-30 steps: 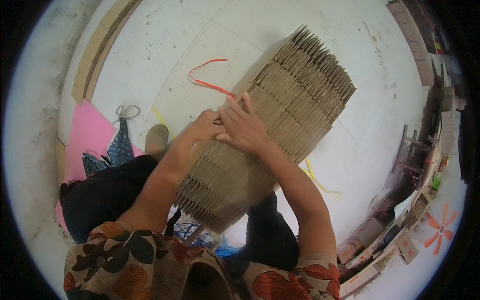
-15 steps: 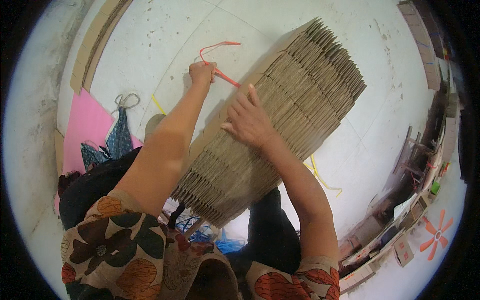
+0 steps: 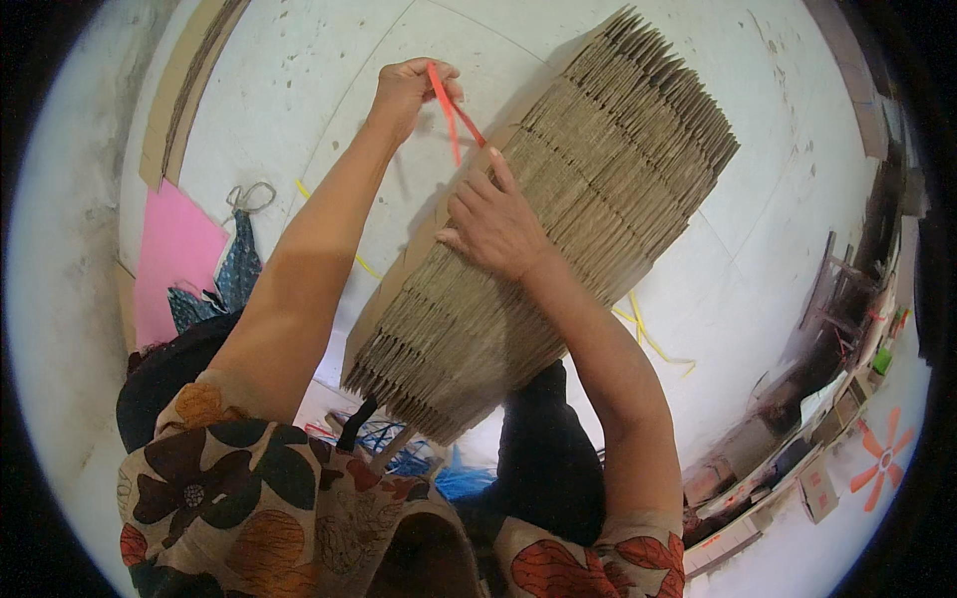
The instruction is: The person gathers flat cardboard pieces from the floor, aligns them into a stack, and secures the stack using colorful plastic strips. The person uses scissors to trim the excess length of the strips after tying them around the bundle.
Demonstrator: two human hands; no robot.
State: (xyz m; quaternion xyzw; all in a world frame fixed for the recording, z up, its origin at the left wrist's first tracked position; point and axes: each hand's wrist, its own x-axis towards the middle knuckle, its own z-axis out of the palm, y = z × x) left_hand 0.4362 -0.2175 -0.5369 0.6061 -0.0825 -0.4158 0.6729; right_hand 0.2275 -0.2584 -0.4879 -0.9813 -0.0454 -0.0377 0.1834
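Observation:
A long stack of folded cardboard sheets (image 3: 598,179) stands on edge before me, slanting from near my knees to the far right. My right hand (image 3: 495,221) lies on the stack's left upper side, fingers stretched and thumb apart. Off the stack's far left side, my left hand (image 3: 407,92) pinches a red plastic strap (image 3: 442,95). One part of the strap runs from that hand down to the stack's edge by my right fingertips; a loose end hangs below the hand. How the strap passes under the cardboard is hidden.
Yellow straps (image 3: 648,334) lie on the pale floor right of the stack. Blue strapping (image 3: 461,478) is bunched between my legs. A pink sheet (image 3: 174,259) with patterned cloth (image 3: 239,264) lies left. Boxes (image 3: 817,488) and an orange-bladed fan (image 3: 885,459) stand right.
My left hand has moved farther away and slightly up with the red strap, whose loose end now hangs down. My right hand remains on the cardboard.

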